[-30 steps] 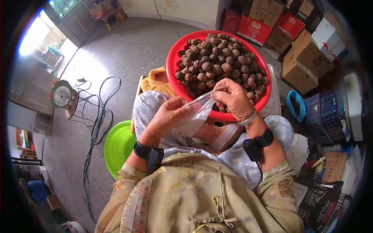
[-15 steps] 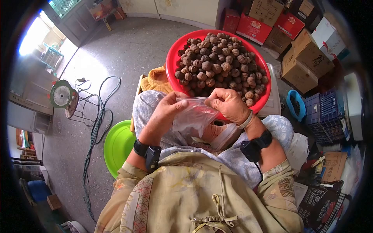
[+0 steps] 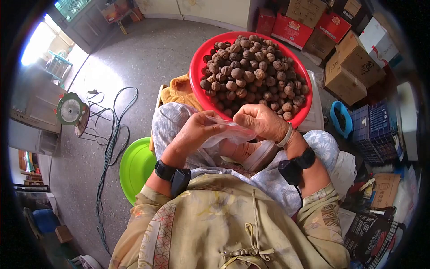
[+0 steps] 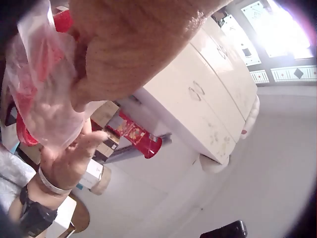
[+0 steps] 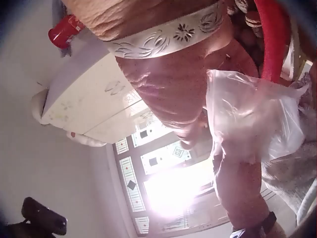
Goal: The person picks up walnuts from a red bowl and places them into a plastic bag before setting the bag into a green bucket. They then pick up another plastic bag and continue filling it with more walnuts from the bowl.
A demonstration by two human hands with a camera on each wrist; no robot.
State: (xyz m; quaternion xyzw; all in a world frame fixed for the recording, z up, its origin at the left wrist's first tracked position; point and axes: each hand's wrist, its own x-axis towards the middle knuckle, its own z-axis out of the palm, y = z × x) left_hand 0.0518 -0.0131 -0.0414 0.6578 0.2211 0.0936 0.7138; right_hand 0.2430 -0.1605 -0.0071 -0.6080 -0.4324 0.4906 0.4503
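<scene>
Between the hands, over the lap, a thin clear plastic bag [image 3: 230,134] hangs with its upper edge drawn taut. The left hand [image 3: 195,133] pinches one side of that edge, thumb on top. At the other side the right hand [image 3: 265,123] grips it, close by the near rim of a red basin [image 3: 194,80] heaped with walnuts [image 3: 251,67]. In the left wrist view, the bag [image 4: 47,94] hangs crumpled beside the left hand [image 4: 133,44], the right hand [image 4: 69,168] beyond it. The right wrist view shows the bag [image 5: 257,119] spread between both hands.
A bright green basin [image 3: 134,168] sits on the floor at the left, near a coiled dark cable [image 3: 109,157] and a round fan-like device [image 3: 71,111]. An orange towel [image 3: 179,95] lies beside the red basin. Cartons [image 3: 354,67] and a dark crate [image 3: 374,132] stand at right.
The right hand has come down from above the red basin's edge to the left hand's level. The left hand shifted slightly, and the bag's edge now runs nearly level between them.
</scene>
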